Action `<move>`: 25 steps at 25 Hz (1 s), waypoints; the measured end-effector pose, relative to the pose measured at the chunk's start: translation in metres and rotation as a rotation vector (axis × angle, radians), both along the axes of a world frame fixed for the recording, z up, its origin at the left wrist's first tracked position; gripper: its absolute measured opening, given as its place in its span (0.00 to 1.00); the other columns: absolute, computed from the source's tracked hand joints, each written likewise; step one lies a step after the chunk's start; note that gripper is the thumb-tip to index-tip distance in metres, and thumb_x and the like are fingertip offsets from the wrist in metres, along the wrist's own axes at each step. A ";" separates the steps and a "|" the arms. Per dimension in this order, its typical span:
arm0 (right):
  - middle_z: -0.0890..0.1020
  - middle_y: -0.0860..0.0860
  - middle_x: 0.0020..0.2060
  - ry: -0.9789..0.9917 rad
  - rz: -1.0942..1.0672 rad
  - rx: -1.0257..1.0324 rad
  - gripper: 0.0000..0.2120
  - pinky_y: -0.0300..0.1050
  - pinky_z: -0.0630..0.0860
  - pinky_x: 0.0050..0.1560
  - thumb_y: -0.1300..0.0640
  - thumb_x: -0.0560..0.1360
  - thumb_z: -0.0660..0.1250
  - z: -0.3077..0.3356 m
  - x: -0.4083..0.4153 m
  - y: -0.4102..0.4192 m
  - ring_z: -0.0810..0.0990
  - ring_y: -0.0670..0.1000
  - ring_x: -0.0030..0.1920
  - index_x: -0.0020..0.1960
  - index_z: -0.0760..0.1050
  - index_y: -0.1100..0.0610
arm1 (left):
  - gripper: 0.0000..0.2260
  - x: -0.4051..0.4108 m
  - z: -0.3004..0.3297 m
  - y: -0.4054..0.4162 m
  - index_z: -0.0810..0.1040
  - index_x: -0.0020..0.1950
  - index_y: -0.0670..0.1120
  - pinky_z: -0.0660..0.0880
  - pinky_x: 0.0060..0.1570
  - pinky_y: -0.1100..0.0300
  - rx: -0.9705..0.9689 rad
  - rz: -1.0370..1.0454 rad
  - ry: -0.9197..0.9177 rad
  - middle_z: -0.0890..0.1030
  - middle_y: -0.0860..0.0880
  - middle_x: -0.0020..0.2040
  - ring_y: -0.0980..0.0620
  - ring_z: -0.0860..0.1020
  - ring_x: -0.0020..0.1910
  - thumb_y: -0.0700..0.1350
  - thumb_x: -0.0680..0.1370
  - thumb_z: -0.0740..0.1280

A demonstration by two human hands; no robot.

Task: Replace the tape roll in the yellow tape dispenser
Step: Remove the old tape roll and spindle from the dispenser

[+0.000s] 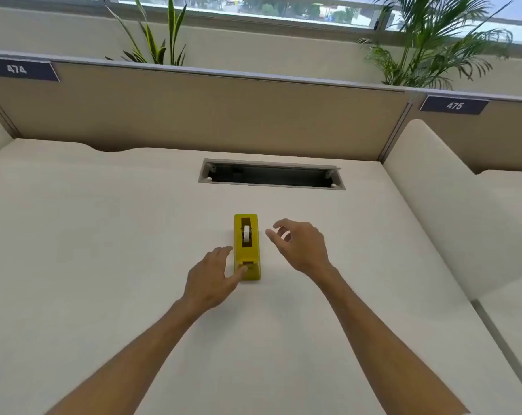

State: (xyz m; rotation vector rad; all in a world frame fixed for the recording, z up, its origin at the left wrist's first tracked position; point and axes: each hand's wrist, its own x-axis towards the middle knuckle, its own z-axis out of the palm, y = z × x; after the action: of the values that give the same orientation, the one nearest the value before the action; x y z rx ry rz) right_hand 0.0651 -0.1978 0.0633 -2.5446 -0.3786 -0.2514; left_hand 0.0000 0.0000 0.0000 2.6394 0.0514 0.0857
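Both hands are reaching out over the desk [104, 235], one on each side of the yellow tape dispenser [247, 253]. My left hand [211, 280] is lying open and flat beside the dispenser's near end, with the thumb [241, 272] touching the cutter end and the fingers [223, 251] stretching along its left side; it is not gripping anything. My right hand [301, 247] is hovering just to the right of the dispenser, open and empty, its fingers curling loosely toward the far end without touching it. The dispenser is sitting lengthwise near the middle of the desk, its long side pointing toward the far edge, and a white tape roll [247, 233] is showing in its top slot. A cable slot [271, 175] is lying open in the desk near the far edge, in front of the partition [193, 109].
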 end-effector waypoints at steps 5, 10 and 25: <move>0.84 0.43 0.43 0.085 0.036 -0.032 0.17 0.46 0.79 0.45 0.39 0.75 0.64 -0.025 0.000 0.009 0.82 0.43 0.41 0.55 0.79 0.49 | 0.30 -0.009 -0.023 -0.016 0.66 0.72 0.48 0.72 0.61 0.53 -0.039 0.063 0.017 0.72 0.49 0.71 0.49 0.72 0.67 0.64 0.76 0.59; 0.81 0.45 0.54 0.102 0.115 -0.057 0.21 0.46 0.77 0.47 0.42 0.75 0.66 -0.040 0.011 0.018 0.80 0.47 0.50 0.64 0.73 0.49 | 0.31 -0.007 -0.035 -0.028 0.71 0.68 0.44 0.72 0.58 0.52 -0.035 0.133 -0.108 0.76 0.46 0.66 0.47 0.73 0.65 0.63 0.73 0.67; 0.75 0.50 0.62 0.056 0.222 -0.214 0.21 0.48 0.77 0.48 0.47 0.74 0.69 -0.042 0.044 0.043 0.78 0.52 0.55 0.64 0.75 0.53 | 0.33 0.006 -0.048 -0.037 0.75 0.63 0.43 0.73 0.55 0.53 0.018 0.215 -0.172 0.81 0.47 0.58 0.47 0.77 0.60 0.67 0.69 0.66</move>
State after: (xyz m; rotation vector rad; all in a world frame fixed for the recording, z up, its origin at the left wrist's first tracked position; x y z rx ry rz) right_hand 0.1095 -0.1552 0.0216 -2.6810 -0.6931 -0.0580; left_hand 0.0056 -0.0372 -0.0484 2.6250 0.2774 0.3866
